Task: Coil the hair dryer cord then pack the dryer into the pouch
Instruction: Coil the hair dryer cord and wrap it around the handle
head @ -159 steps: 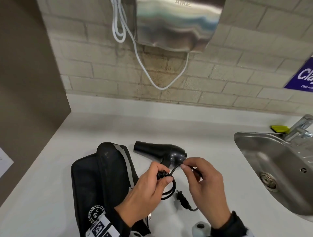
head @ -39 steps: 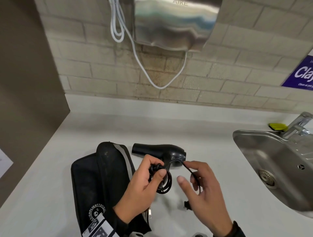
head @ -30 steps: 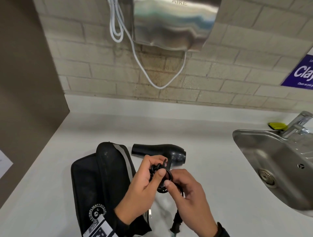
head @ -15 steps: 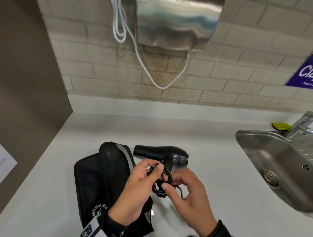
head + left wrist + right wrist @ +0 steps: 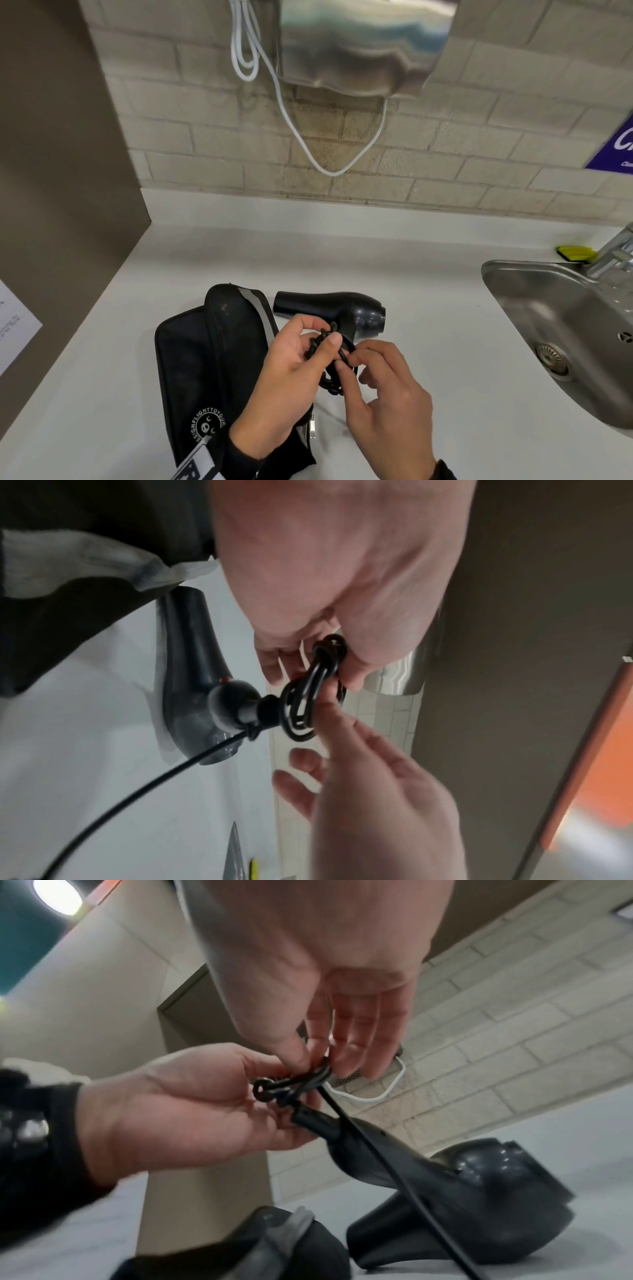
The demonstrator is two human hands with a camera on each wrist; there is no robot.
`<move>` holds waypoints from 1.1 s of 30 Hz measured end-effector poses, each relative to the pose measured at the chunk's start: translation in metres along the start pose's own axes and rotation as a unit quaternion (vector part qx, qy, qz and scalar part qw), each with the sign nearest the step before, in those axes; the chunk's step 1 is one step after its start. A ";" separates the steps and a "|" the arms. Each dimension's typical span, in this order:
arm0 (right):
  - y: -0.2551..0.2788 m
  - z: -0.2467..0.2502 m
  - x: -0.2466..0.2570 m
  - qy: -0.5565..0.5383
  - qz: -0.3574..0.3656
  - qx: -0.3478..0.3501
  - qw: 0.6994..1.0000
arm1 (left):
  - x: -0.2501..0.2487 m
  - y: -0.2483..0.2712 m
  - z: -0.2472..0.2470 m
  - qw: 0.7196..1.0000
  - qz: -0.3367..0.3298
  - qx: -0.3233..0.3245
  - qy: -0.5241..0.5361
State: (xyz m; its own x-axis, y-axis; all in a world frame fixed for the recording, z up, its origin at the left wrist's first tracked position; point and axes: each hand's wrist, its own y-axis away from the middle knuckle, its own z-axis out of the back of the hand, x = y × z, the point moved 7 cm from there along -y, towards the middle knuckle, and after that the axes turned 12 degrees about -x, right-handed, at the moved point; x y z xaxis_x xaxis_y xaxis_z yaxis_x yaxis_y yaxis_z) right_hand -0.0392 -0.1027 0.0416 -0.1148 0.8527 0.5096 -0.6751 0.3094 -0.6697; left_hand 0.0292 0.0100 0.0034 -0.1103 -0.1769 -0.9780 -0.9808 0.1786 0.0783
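A black hair dryer [image 5: 346,313] lies on the white counter [image 5: 428,342], nozzle pointing left, beside a black pouch [image 5: 205,370]. Its black cord [image 5: 334,368] is gathered into small loops just in front of the handle. My left hand [image 5: 294,373] grips the top of the loops between thumb and fingers [image 5: 322,653]. My right hand [image 5: 380,394] pinches the loops from the right with thumb and forefinger [image 5: 315,1058]. A free length of cord [image 5: 394,1175] trails down from the coil toward me. The plug is hidden.
A steel sink [image 5: 565,335] with a tap is set into the counter at the right, a yellow sponge [image 5: 575,253] behind it. A metal hand dryer [image 5: 363,48] with a white cable hangs on the brick wall. A brown partition [image 5: 61,171] bounds the left side.
The loose cord that hung over my right hand has been wound in. The coil now has more, tighter loops, and both hands have closed in on it near the dryer handle.
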 end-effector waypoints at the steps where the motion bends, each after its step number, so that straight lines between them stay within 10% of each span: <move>1: 0.001 -0.002 -0.003 0.002 -0.024 0.014 1.000 | -0.003 0.001 -0.002 0.999 -0.030 0.003 -0.022; 9: 0.002 0.004 -0.017 -0.129 -0.227 0.155 0.953 | -0.013 -0.002 0.001 0.934 -0.250 0.022 -0.254; 14: -0.004 0.013 -0.013 -0.070 -0.142 0.228 0.961 | -0.011 0.001 -0.002 0.910 -0.285 0.026 -0.299; 24: 0.002 0.024 -0.009 -0.052 -0.117 0.047 0.991 | -0.014 0.001 -0.005 0.907 -0.328 -0.030 -0.264; 29: 0.005 0.009 -0.024 -0.284 -0.354 0.112 0.884 | -0.005 -0.001 -0.002 0.907 -0.313 -0.030 -0.280; 33: 0.004 0.011 -0.025 -0.301 -0.321 0.169 0.882 | -0.001 -0.002 -0.001 0.909 -0.305 -0.026 -0.283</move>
State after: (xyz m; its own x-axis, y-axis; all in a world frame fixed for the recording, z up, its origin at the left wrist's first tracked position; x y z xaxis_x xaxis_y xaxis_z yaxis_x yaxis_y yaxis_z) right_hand -0.0471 -0.1273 0.0316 0.0726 0.1374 0.9878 -0.9091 0.4166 0.0089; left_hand 0.0316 0.0091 0.0047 0.5417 0.3010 -0.7849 -0.8402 0.1649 -0.5166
